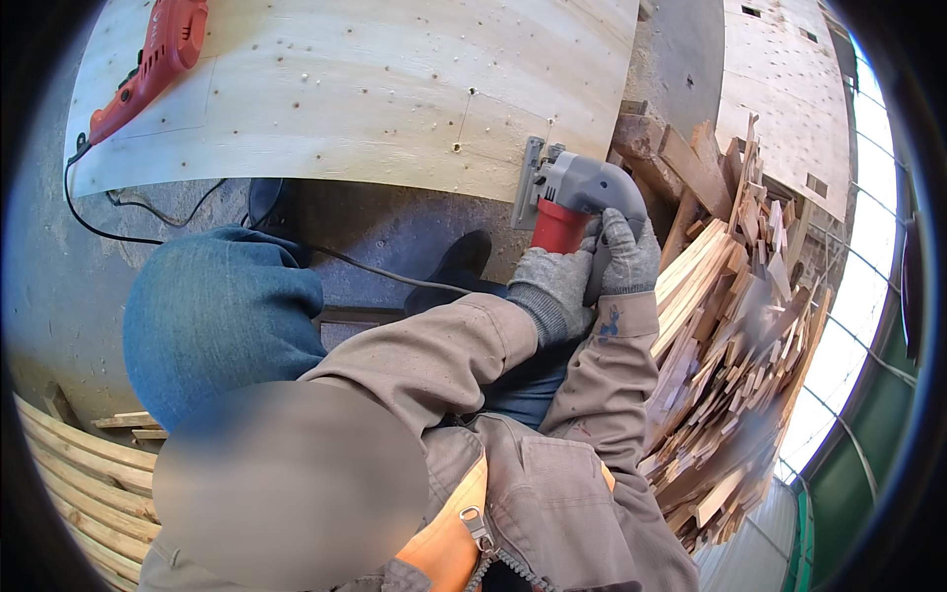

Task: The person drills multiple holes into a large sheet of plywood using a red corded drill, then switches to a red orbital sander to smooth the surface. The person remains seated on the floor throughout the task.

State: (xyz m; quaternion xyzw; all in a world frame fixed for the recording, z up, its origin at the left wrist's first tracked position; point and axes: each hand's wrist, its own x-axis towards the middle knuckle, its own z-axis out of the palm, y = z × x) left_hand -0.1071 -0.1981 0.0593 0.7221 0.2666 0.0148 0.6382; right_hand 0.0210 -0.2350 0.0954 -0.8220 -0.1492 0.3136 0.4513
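Observation:
Both gloved hands are closed on a grey-and-red jigsaw (592, 185) at the front right corner of a plywood sheet (385, 109). My left hand (554, 286) wraps the tool from below, next to its red part. My right hand (629, 255) grips the grey rear handle, fingers curled over it. The metal base plate (528, 183) of the jigsaw is by the sheet's edge. I cannot tell whether its blade touches the wood. Thin lines and several small holes mark the sheet.
A red corded power tool (163, 59) lies on the sheet's far left. Its black cable (109, 234) drops over the edge. A grey cable (385, 273) runs beneath my left forearm. Offcuts (725, 395) are heaped at right, with another board (784, 94) beyond. Wooden slats (89, 474) lie lower left.

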